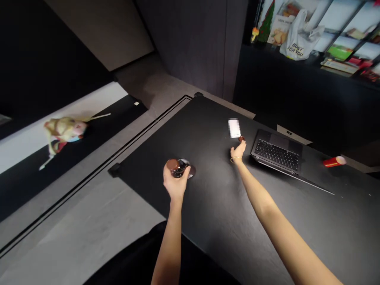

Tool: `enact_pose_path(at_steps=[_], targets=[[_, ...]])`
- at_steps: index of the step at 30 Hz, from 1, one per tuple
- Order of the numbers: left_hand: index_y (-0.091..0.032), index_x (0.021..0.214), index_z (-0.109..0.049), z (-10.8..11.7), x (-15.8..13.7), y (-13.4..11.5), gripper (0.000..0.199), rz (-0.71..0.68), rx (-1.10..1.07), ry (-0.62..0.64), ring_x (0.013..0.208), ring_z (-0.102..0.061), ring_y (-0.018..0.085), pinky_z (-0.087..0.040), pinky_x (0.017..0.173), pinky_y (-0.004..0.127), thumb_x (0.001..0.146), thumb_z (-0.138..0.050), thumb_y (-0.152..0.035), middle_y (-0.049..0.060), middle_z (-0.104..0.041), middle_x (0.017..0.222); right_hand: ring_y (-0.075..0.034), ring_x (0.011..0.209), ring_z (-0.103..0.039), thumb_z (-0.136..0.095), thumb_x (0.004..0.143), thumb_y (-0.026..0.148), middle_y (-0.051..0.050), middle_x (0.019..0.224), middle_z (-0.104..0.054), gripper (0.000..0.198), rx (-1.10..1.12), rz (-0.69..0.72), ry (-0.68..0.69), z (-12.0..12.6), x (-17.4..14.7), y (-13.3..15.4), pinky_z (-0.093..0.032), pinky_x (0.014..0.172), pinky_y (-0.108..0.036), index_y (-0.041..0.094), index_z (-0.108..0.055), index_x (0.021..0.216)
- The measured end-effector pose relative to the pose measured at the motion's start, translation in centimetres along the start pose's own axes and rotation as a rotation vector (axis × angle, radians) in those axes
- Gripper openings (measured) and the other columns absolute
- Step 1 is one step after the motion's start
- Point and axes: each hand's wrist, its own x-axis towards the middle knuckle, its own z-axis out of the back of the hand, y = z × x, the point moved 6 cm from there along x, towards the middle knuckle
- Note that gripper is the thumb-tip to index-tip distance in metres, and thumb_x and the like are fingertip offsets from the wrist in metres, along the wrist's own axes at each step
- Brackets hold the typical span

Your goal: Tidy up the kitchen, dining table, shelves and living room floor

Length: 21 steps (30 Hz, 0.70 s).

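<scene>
Brown-topped jar (179, 170), over the worktop (208, 206) toward its left end, not far from the near edge — left hand (175, 184) has its fingers clamped around it! Right hand (238, 151) stretches toward the far edge, fingertips at a small reddish-brown round piece (241, 139); gripped or merely touched, can't tell. Just beyond sits a blurred white item (234, 128) — and rightward, along the far edge, an open laptop (277, 154), then a red cylinder (334, 161).
</scene>
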Motion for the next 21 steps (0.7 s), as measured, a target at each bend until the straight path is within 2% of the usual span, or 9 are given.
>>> enact_pose_path(at_steps=[3,7,9,11,13,15,16,18,21], targets=[[-0.014,0.123,-0.058,-0.4,4.2,2.3,0.075,0.019,0.062,-0.086,0.105,-0.066,0.030,-0.051,0.099,0.047,0.063,-0.082,-0.053,0.012,-0.066,0.114,-0.031,0.152,-0.008,-0.045,0.086,0.018,-0.025,0.162,-0.016,0.075,-0.062,0.015,-0.105,-1.7,4.7,-1.6,-0.016,0.123,-0.049,-0.005,-0.018,0.152],[-0.013,0.128,-0.054,-1.2,7.4,3.7,0.084,0.028,0.108,-0.117,0.117,-0.059,0.035,-0.047,0.104,0.051,0.061,-0.082,-0.056,0.016,-0.061,0.122,-0.028,0.151,-0.016,-0.042,0.091,0.017,-0.020,0.158,-0.031,0.063,-0.137,0.074,-0.090,-3.1,8.2,-3.2,-0.017,0.123,-0.042,0.000,-0.029,0.150],[-0.013,0.138,-0.042,-1.6,8.0,3.9,0.094,0.009,0.080,-0.103,0.130,-0.050,0.035,-0.040,0.112,0.051,0.063,-0.080,-0.056,0.018,-0.052,0.135,-0.025,0.147,-0.026,-0.037,0.093,0.015,-0.021,0.151,-0.041,0.054,-0.119,0.065,-0.072,-3.4,8.7,-3.8,-0.021,0.122,-0.043,0.002,-0.039,0.145],[-0.010,0.148,-0.022,-1.8,7.9,3.9,0.112,-0.028,0.035,-0.067,0.143,-0.034,0.037,-0.028,0.120,0.052,0.064,-0.079,-0.056,0.023,-0.031,0.151,-0.023,0.140,-0.038,-0.032,0.094,0.014,-0.020,0.144,-0.049,0.047,-0.049,0.075,-0.069,-3.4,8.0,-4.0,-0.027,0.120,-0.044,0.006,-0.048,0.137],[-0.006,0.151,-0.002,-1.6,7.1,3.6,0.130,-0.065,0.042,-0.050,0.150,-0.011,0.041,-0.014,0.123,0.056,0.060,-0.080,-0.058,0.028,-0.006,0.158,-0.022,0.132,-0.047,-0.032,0.094,0.015,-0.019,0.134,-0.056,0.042,0.051,0.134,-0.084,-3.1,5.5,-3.9,-0.034,0.116,-0.043,0.011,-0.055,0.129],[-0.004,0.150,0.005,-0.9,5.5,3.1,0.135,-0.089,0.109,-0.090,0.149,0.005,0.045,-0.001,0.121,0.061,0.060,-0.080,-0.058,0.030,0.006,0.158,-0.022,0.121,-0.056,-0.038,0.093,0.020,-0.016,0.123,-0.062,0.034,0.159,0.205,-0.105,-2.7,1.3,-4.0,-0.042,0.111,-0.041,0.014,-0.060,0.119],[-0.005,0.150,0.005,-0.7,4.4,2.6,0.131,-0.102,0.138,-0.115,0.149,0.006,0.045,0.001,0.121,0.062,0.063,-0.078,-0.057,0.030,0.006,0.158,-0.022,0.115,-0.060,-0.041,0.093,0.024,-0.015,0.117,-0.064,0.031,0.215,0.229,-0.106,-2.5,-1.3,-4.3,-0.046,0.106,-0.039,0.015,-0.061,0.115],[-0.009,0.151,-0.004,-1.1,1.7,1.1,0.111,-0.163,0.127,-0.108,0.149,-0.003,0.043,-0.005,0.121,0.062,0.073,-0.071,-0.052,0.027,-0.001,0.158,-0.021,0.095,-0.066,-0.048,0.091,0.033,-0.011,0.100,-0.068,0.024,0.340,0.165,-0.089,-2.0,-6.9,-5.9,-0.055,0.090,-0.036,0.018,-0.062,0.105],[-0.012,0.140,-0.034,-4.8,-3.5,-2.6,0.074,-0.311,-0.003,0.139,0.144,-0.025,0.039,-0.023,0.117,0.058,0.081,-0.064,-0.046,0.025,-0.024,0.150,-0.018,0.074,-0.067,-0.057,0.085,0.045,-0.005,0.082,-0.069,0.027,0.577,-0.118,-0.009,-0.8,-14.4,-10.3,-0.057,0.073,-0.033,0.021,-0.061,0.096]])
